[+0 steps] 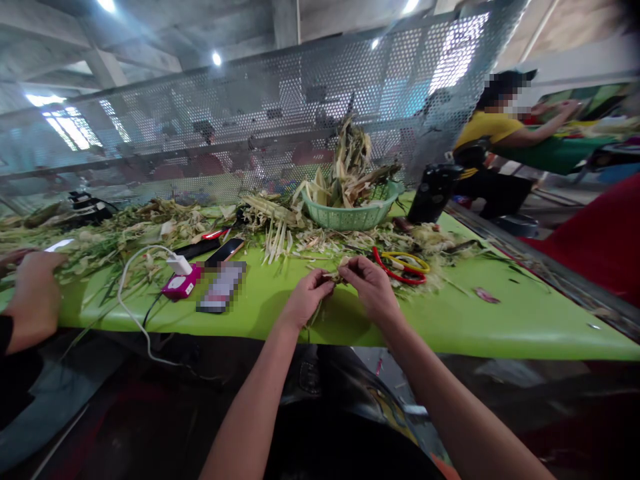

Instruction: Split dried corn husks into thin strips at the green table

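Just above the front of the green tabletop, my left hand [306,297] and my right hand [371,283] are close together. Both pinch a small pale piece of dried husk [336,275] between thumb and fingers. A thin strand trails down beneath the left hand. Most of the piece is hidden by the fingers. Beyond the right hand lie a red loop [414,280] and a yellow loop [413,259], which look like cord or tubing. Loose husk strips [277,241] are spread behind the hands.
A green basket [350,217] holds dried husks, beside a black container [434,193]. To the left are phones [224,253] and a magenta power block [180,285] with a white cable. A co-worker's hand [37,287] is at far left; another person [493,133] sits right.
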Demonstrator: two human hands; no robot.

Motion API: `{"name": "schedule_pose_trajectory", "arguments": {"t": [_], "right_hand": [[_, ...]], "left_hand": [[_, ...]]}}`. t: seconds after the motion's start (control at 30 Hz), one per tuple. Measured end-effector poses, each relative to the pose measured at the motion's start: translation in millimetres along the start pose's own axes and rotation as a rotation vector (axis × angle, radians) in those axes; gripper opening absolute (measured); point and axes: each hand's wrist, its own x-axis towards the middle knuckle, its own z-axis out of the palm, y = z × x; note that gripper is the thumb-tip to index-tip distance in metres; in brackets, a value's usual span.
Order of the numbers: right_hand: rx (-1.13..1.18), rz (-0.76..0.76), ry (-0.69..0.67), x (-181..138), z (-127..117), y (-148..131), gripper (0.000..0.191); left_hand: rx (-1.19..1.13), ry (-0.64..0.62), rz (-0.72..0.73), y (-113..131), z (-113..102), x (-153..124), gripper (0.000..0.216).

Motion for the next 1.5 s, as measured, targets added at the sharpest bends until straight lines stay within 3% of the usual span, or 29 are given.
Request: {"name": "schedule_pose_trajectory", "arguments": {"t": [0.2, 0.4, 0.63, 0.77, 1.0, 1.17, 1.27, 1.5], "right_hand": [[0.007, 0.016, 0.002, 3, -2, 8, 0.018], [-0.031, -0.019, 0.023, 4, -1, 5, 0.015], [-0.047, -0.03, -0.025, 1, 0, -2, 0.016], [-0.102, -0.053, -0.032, -1, -1, 1, 0.015], [-0.209, -0.063, -0.006, 2, -2, 12, 0.015], [-0.123, -0.02, 0.029, 5, -1, 9, 0.018], [-0.109, -0.03, 0.015, 4, 0, 8, 0.017], [-0.191, -0.063, -0.039, 2, 0, 14, 0.013]], "left_hand": [[0.291, 0.028, 0.111, 1, 2, 1, 0.017], [-0.019, 0.023, -0.069, 0, 1, 0, 0.028], [-0.031, 0.018, -0.062, -6, -2, 4, 0.024], [0.129, 0.035, 0.0, -4, -1, 4, 0.016], [0.677, 0.15, 0.16, 2, 7, -1, 0.015], [0.399, 0.013, 0.082, 2, 4, 1, 0.02], [0.321, 0.017, 0.073, 1, 1, 1, 0.018], [0.604, 0.153, 0.087, 3, 6, 1, 0.016]]}}
